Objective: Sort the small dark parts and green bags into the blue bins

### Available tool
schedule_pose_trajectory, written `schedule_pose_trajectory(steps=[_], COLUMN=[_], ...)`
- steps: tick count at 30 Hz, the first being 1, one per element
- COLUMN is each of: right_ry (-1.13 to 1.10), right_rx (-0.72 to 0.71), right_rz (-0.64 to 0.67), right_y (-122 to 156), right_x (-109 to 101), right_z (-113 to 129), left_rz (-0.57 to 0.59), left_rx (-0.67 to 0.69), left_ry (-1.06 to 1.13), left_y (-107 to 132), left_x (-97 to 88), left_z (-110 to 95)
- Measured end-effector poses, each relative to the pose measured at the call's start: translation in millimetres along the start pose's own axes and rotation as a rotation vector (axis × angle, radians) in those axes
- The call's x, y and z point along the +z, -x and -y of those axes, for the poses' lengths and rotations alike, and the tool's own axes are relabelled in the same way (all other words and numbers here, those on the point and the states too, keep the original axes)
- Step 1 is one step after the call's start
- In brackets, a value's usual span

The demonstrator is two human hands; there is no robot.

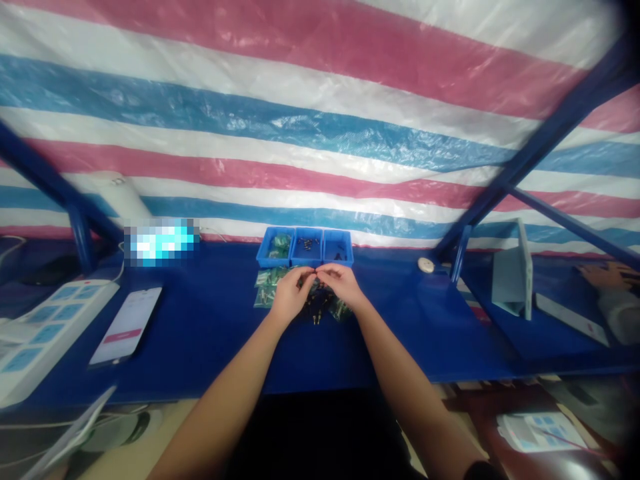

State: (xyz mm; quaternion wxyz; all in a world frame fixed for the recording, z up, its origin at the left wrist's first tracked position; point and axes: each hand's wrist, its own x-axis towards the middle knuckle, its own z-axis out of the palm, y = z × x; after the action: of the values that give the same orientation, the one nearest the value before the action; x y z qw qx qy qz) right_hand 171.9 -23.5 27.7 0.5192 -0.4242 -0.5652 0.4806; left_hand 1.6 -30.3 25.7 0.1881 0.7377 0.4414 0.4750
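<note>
My left hand (291,292) and my right hand (345,283) meet over the blue table, fingertips pinched together. Whatever they hold between them is too small to make out. Under and between the hands lies a heap of small dark parts (316,308), some with brass-coloured tips. Clear greenish bags (265,297) of small pieces lie beside my left hand. Just beyond my fingers three blue bins stand in a row: the left bin (273,263) holds greenish bags, the middle bin (306,262) small dark parts, and the right bin (339,261) a few dark pieces.
To the left are a phone (126,327) and a white power strip (55,327). A round pale object (426,265) lies to the right, near a blue frame post (461,253). Farther right stands a tablet-like panel (515,277), with another person's hand (603,274) beyond it.
</note>
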Motion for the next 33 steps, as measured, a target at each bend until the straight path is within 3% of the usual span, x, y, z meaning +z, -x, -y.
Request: schedule_pose_trajectory(steps=[11, 17, 33], right_ry=[-0.030, -0.020, -0.037], right_rx=[-0.032, -0.031, -0.029], right_rz=[0.009, -0.038, 0.011], right_y=[1.6, -0.5, 1.0], right_x=[1.4, 0.3, 0.4], right_z=[2.8, 0.2, -1.4], left_rz=[0.045, 0.011, 0.058], left_rx=[-0.002, -0.021, -0.085], left_ry=[-0.029, 0.006, 0.001], left_y=[0.0, 0.8, 1.8], left_x=[-2.3, -0.8, -2.4], left_z=[-1.2, -0.6, 1.6])
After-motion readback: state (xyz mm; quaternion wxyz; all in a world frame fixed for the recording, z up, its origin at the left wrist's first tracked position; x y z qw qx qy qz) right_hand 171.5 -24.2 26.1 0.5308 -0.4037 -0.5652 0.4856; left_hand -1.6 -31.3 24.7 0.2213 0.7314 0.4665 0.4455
